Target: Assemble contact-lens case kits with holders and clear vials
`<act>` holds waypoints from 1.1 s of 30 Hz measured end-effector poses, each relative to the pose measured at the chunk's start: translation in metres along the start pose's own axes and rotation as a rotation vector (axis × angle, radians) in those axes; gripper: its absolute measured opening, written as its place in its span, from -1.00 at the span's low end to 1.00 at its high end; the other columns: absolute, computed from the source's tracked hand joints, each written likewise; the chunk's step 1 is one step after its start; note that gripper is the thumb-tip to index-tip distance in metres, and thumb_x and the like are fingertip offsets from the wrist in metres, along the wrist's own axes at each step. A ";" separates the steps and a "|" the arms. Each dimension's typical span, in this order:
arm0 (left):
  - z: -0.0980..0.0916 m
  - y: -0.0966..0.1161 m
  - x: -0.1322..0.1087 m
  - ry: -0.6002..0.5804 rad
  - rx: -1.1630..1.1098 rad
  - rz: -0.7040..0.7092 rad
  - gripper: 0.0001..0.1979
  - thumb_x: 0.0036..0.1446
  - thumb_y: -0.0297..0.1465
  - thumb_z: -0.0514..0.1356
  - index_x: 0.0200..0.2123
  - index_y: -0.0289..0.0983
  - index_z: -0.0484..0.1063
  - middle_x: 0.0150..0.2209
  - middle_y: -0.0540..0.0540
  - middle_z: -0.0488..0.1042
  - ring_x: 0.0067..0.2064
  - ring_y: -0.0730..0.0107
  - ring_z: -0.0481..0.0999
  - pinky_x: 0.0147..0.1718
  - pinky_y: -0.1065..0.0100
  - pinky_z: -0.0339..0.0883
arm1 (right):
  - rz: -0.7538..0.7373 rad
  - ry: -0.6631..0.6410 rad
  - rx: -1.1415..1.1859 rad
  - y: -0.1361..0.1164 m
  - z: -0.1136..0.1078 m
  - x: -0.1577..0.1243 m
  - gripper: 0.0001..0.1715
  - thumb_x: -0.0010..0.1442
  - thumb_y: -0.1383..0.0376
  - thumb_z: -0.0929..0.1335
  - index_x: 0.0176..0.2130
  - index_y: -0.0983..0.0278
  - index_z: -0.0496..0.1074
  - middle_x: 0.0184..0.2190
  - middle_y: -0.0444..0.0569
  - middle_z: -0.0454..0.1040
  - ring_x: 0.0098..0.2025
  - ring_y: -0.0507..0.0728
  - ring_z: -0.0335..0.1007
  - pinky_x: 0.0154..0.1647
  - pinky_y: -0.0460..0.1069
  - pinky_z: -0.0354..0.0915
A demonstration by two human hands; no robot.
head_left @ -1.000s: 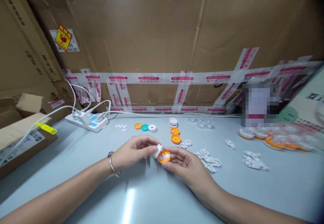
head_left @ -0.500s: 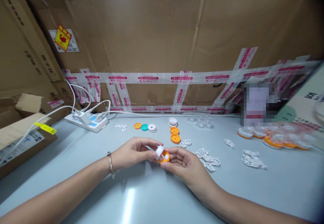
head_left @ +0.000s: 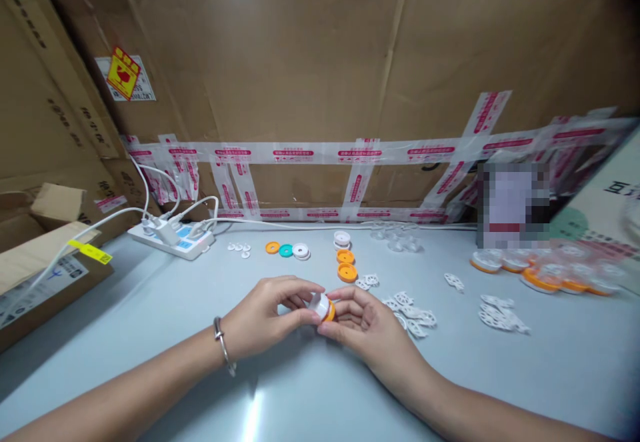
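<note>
My left hand (head_left: 265, 312) and my right hand (head_left: 363, 325) meet over the grey table (head_left: 150, 309). Between their fingertips sits a small orange round shell (head_left: 331, 311) with a white round cap (head_left: 319, 305) pressed against its open side. The left thumb and fingers pinch the white cap. My right hand's fingers curl around the orange shell from the right. A metal bracelet (head_left: 223, 345) circles my left wrist.
Loose orange discs (head_left: 347, 265), a teal disc (head_left: 285, 250) and white discs (head_left: 301, 251) lie beyond the hands. White lattice pieces (head_left: 413, 312) are scattered at right, finished orange-and-clear pieces (head_left: 550, 272) farther right. A power strip (head_left: 173, 239) sits at left; cardboard walls (head_left: 300, 62) surround the table.
The white cap, held tilted beside the orange shell, has been brought down onto it. Both hands have closed together around the pair.
</note>
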State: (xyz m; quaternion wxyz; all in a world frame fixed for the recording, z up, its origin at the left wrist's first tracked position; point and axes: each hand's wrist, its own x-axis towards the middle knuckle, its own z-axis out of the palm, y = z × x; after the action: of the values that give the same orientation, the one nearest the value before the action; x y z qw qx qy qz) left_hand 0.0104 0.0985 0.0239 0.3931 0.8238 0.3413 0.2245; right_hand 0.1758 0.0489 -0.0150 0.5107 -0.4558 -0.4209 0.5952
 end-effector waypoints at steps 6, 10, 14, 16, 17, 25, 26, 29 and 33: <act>0.004 0.002 -0.005 0.038 0.143 0.077 -0.76 0.04 -0.40 0.18 -0.17 -0.27 0.44 -0.37 -0.07 0.46 -0.36 0.41 0.46 -0.32 0.38 0.35 | -0.020 -0.007 0.005 -0.001 0.004 -0.002 -0.58 -0.31 0.31 0.52 -0.47 0.25 0.27 -0.51 -0.19 0.49 -0.42 0.03 0.45 -0.31 -0.06 0.33; 0.007 0.001 -0.007 0.067 0.209 0.107 -0.76 0.06 -0.39 0.18 -0.16 -0.28 0.43 -0.40 -0.06 0.46 -0.37 0.41 0.45 -0.36 0.40 0.32 | -0.040 0.004 -0.028 0.000 0.003 -0.003 -0.58 -0.28 0.29 0.51 -0.46 0.24 0.26 -0.54 -0.21 0.45 -0.44 0.03 0.41 -0.33 -0.07 0.33; 0.008 0.001 -0.008 0.083 0.209 0.106 -0.79 0.06 -0.38 0.18 -0.19 -0.29 0.44 -0.40 -0.05 0.46 -0.38 0.41 0.45 -0.37 0.41 0.31 | -0.059 -0.010 -0.079 0.003 0.001 -0.004 -0.59 -0.23 0.26 0.50 -0.43 0.24 0.24 -0.52 -0.19 0.45 -0.42 0.03 0.40 -0.31 -0.06 0.31; 0.009 0.001 -0.009 0.090 0.196 0.101 -0.80 0.05 -0.39 0.19 -0.22 -0.29 0.45 -0.40 -0.05 0.46 -0.38 0.42 0.45 -0.37 0.41 0.31 | -0.073 -0.016 -0.094 0.004 0.001 -0.005 -0.62 -0.17 0.25 0.48 -0.42 0.23 0.23 -0.50 -0.18 0.46 -0.41 0.03 0.40 -0.31 -0.05 0.31; 0.009 0.001 -0.009 0.092 0.185 0.099 -0.80 0.04 -0.39 0.20 -0.22 -0.30 0.45 -0.40 -0.05 0.46 -0.39 0.42 0.45 -0.37 0.41 0.31 | -0.075 -0.016 -0.096 0.004 0.001 -0.006 -0.63 -0.16 0.25 0.47 -0.41 0.23 0.23 -0.49 -0.18 0.46 -0.42 0.03 0.40 -0.31 -0.05 0.31; 0.011 0.001 -0.011 0.098 0.180 0.131 -0.79 0.03 -0.38 0.22 -0.24 -0.32 0.46 -0.42 -0.07 0.45 -0.41 0.42 0.44 -0.37 0.39 0.31 | -0.063 -0.018 -0.113 0.001 0.003 -0.010 -0.73 -0.14 0.38 0.46 -0.49 0.24 0.27 -0.55 -0.24 0.45 -0.46 -0.02 0.39 -0.38 -0.12 0.26; 0.011 0.001 -0.011 0.095 0.180 0.151 -0.78 0.03 -0.36 0.22 -0.23 -0.32 0.47 -0.42 -0.08 0.44 -0.41 0.41 0.43 -0.37 0.38 0.31 | -0.064 -0.019 -0.105 0.001 0.003 -0.010 -0.73 -0.14 0.38 0.45 -0.49 0.24 0.26 -0.56 -0.24 0.45 -0.46 -0.02 0.39 -0.38 -0.12 0.26; 0.010 -0.001 -0.012 0.099 0.150 0.205 -0.76 0.03 -0.33 0.22 -0.23 -0.32 0.48 -0.44 -0.08 0.43 -0.41 0.40 0.43 -0.38 0.37 0.32 | -0.058 -0.026 -0.062 0.002 0.004 -0.010 -0.73 -0.14 0.40 0.45 -0.51 0.24 0.25 -0.55 -0.24 0.47 -0.45 -0.02 0.39 -0.38 -0.13 0.26; 0.006 -0.004 -0.011 0.089 0.097 0.251 -0.74 0.00 -0.35 0.24 -0.20 -0.31 0.47 -0.43 -0.07 0.41 -0.41 0.42 0.43 -0.36 0.36 0.34 | -0.022 -0.027 0.019 0.001 0.005 -0.009 -0.69 -0.20 0.43 0.46 -0.50 0.25 0.25 -0.56 -0.25 0.49 -0.46 -0.04 0.40 -0.39 -0.15 0.26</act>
State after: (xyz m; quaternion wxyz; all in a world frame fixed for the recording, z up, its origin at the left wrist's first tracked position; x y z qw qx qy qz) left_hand 0.0054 0.0894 0.0156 0.3061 0.8672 0.2632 0.2915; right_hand 0.1712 0.0396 -0.0142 0.5156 -0.4382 -0.4271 0.5997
